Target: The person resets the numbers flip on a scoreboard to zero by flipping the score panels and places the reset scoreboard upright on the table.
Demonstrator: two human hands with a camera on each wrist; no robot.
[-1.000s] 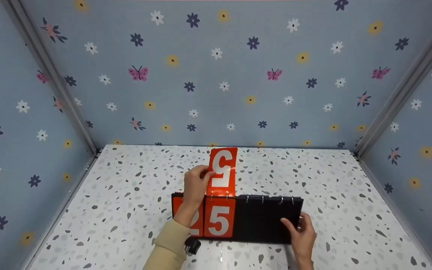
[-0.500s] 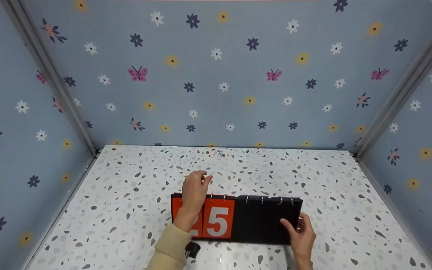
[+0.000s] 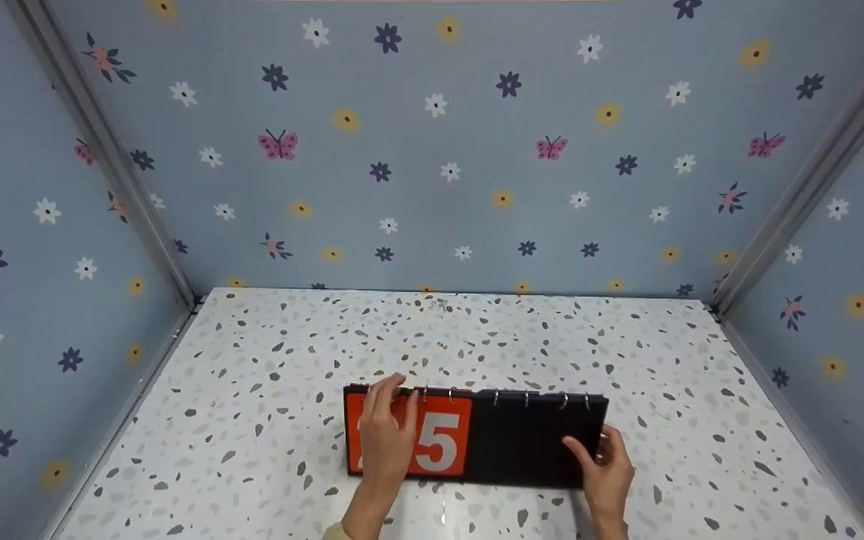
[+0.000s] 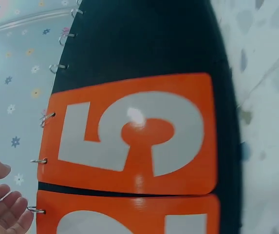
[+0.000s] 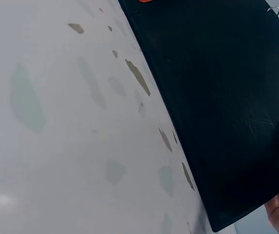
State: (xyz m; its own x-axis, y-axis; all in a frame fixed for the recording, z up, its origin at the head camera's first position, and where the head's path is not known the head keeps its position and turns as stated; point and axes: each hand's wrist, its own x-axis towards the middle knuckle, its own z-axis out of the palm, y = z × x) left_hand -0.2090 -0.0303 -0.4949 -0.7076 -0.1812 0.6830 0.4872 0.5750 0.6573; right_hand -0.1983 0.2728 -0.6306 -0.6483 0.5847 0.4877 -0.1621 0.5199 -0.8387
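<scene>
A black flip scoreboard (image 3: 522, 442) with metal rings along its top stands on the table. A red-orange card with a white 5 (image 3: 441, 442) hangs on its left half. Beside it, another red-orange number card (image 3: 355, 424) is mostly covered by my left hand (image 3: 387, 435). That hand is in front of this card, fingers near the top edge. In the left wrist view, its loosely bent fingers (image 4: 5, 209) hold nothing beside the rings. My right hand (image 3: 607, 472) grips the scoreboard's right end, thumb on the front and fingers behind.
The speckled white table (image 3: 252, 420) extends around the scoreboard. A blue patterned wall (image 3: 432, 150) closes off the back, with similar panels at both sides and grey metal strips (image 3: 113, 165) in the corners.
A 5 card raised above the rings has gone over behind the scoreboard, out of my left hand. The left hand has then come down in front of the left card. My right hand keeps its grip.
</scene>
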